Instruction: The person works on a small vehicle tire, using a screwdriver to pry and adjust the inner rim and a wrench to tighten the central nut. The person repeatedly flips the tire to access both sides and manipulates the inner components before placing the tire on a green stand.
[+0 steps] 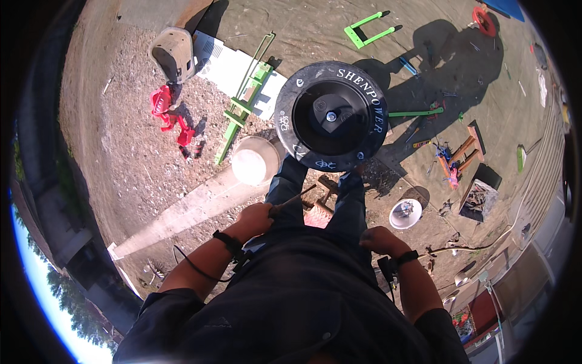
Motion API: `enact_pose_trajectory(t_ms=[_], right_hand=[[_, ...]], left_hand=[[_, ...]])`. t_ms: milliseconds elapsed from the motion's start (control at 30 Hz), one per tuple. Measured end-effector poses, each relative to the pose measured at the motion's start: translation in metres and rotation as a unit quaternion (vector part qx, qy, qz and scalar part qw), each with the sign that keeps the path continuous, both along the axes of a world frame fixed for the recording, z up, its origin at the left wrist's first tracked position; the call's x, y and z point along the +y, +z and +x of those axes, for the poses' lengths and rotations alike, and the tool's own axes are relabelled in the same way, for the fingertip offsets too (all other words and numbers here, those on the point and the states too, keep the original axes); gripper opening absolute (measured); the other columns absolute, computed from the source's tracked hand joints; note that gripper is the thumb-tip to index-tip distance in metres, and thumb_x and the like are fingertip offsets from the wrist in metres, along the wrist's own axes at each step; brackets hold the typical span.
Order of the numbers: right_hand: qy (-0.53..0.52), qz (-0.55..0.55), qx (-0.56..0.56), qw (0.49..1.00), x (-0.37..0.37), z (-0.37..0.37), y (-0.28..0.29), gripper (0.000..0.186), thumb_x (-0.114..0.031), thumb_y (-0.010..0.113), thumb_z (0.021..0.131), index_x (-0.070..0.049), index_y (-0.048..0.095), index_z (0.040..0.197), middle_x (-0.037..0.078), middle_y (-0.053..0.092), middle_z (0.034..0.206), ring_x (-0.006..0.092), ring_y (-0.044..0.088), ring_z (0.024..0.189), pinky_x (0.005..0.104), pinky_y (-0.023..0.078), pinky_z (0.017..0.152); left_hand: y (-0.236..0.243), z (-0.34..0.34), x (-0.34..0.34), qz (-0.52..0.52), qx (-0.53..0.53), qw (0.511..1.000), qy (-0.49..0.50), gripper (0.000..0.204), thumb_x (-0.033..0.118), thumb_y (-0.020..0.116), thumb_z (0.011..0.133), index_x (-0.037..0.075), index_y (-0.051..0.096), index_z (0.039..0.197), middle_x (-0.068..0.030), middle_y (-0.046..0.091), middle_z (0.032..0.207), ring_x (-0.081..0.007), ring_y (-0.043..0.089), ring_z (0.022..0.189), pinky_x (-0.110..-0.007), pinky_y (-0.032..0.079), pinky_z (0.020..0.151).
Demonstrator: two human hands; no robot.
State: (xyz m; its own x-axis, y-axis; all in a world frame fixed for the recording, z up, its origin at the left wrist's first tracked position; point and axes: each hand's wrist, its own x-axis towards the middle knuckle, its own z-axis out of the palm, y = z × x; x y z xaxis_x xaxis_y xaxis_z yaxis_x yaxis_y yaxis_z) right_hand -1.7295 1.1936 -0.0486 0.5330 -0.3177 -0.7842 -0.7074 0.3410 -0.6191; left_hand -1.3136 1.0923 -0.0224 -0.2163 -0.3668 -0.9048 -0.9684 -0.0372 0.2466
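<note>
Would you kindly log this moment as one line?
left hand: grips thin rod | right hand: beside thigh, grip unclear | ahead: round black part

Rod (pixel 297 199), partly hidden by left fingers (pixel 257 218)!
White bucket (pixel 393 218): contents too small to tell; blue object (pixel 507 6), cut off above!

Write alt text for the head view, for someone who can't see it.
A person's left hand holds a thin rod; the right hand is near the right thigh. Ahead is a large round black disc with a central bolt. A green U-shaped frame, red pieces and a white bucket are farther out.
</note>
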Motion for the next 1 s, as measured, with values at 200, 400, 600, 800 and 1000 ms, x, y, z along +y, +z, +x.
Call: enact_pose_trajectory(t_ms=[200, 400, 600, 800, 1000], right_hand=[[-0.063, 0.068, -0.102, 0.990, -0.018, -0.006, 0.055, 0.027, -0.027, 0.070, 0.087, -0.001, 0.070, 0.097, 0.016, 0.070, 0.092, 0.0312, 0.068, 0.088, 0.0389, 0.052, 0.080], [-0.054, 0.081, -0.144, 0.985, -0.013, -0.006, 0.050, 0.023, -0.024, 0.068, 0.087, -0.003, 0.071, 0.095, 0.015, 0.069, 0.088, 0.0298, 0.068, 0.085, 0.0386, 0.052, 0.078], [-0.067, 0.192, -0.144, 0.969, 0.020, -0.032, 0.053, 0.024, -0.027, 0.069, 0.088, -0.004, 0.071, 0.095, 0.011, 0.070, 0.085, 0.0225, 0.068, 0.078, 0.0355, 0.053, 0.073], [-0.151, 0.254, -0.108, 0.949, 0.048, -0.032, 0.072, 0.028, -0.029, 0.070, 0.089, -0.002, 0.070, 0.095, 0.007, 0.070, 0.081, 0.0156, 0.066, 0.075, 0.0317, 0.052, 0.069], [-0.149, 0.309, -0.114, 0.932, 0.053, 0.012, 0.054, 0.026, -0.028, 0.068, 0.091, -0.002, 0.070, 0.096, 0.007, 0.070, 0.080, 0.0152, 0.068, 0.074, 0.0316, 0.053, 0.068]], left_hand=[[-0.001, 0.000, -0.013, 0.141, 0.032, 0.986, 0.078, 0.021, 0.019, 0.070, 0.079, 0.006, 0.065, 0.094, -0.0128, 0.068, 0.082, -0.0279, 0.068, 0.076, -0.039, 0.054, 0.068], [0.025, 0.007, -0.004, 0.297, 0.113, 0.905, 0.284, 0.018, 0.009, 0.070, 0.081, 0.001, 0.065, 0.097, -0.0043, 0.064, 0.073, -0.0123, 0.061, 0.061, -0.026, 0.048, 0.054], [0.033, -0.015, 0.031, 0.298, 0.099, 0.893, 0.324, 0.019, 0.010, 0.072, 0.082, 0.001, 0.066, 0.098, -0.0055, 0.066, 0.077, -0.0139, 0.063, 0.068, -0.028, 0.052, 0.062], [0.037, -0.016, 0.042, 0.286, 0.117, 0.895, 0.321, 0.019, 0.010, 0.072, 0.081, 0.001, 0.065, 0.097, -0.0054, 0.065, 0.077, -0.0136, 0.063, 0.068, -0.028, 0.051, 0.063], [0.011, 0.014, 0.034, 0.305, 0.124, 0.916, 0.230, 0.021, 0.013, 0.072, 0.082, 0.001, 0.064, 0.097, -0.0062, 0.065, 0.075, -0.0136, 0.063, 0.066, -0.029, 0.051, 0.062]])
